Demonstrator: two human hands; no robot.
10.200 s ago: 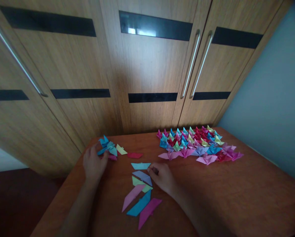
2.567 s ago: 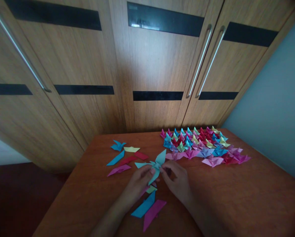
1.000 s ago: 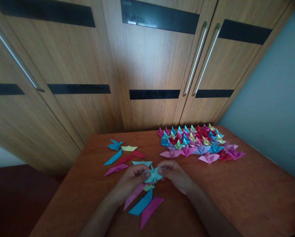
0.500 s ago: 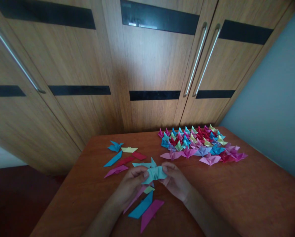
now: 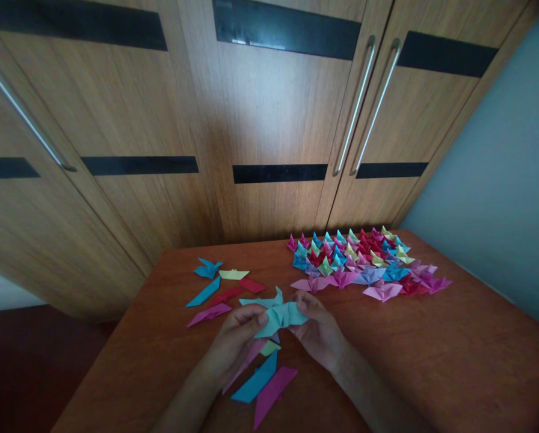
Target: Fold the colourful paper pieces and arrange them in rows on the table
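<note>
Between my two hands is a pale mint paper crane [image 5: 279, 319], its wings spread sideways and a pointed tip rising behind them. My left hand [image 5: 237, 334] pinches the left wing between thumb and fingers. On the other side, my right hand [image 5: 320, 328] grips the right wing, with some fingers hidden behind the paper. Below the hands lie a blue folded paper strip [image 5: 257, 379] and a magenta folded strip [image 5: 275, 394]. A pink strip [image 5: 246, 364] is partly covered by my left hand.
Rows of colourful folded paper cranes [image 5: 351, 258] stand at the table's back right. On the left are a blue crane [image 5: 207, 268] and several flat folded pieces, including a red one [image 5: 227, 295]. Behind the brown table [image 5: 409, 355] rises a wooden wardrobe [image 5: 269, 114]; a wall [image 5: 499, 198] borders the right.
The view has shifted slightly. Both hands keep their hold on the mint crane, and its wings look a little more spread and flattened.
</note>
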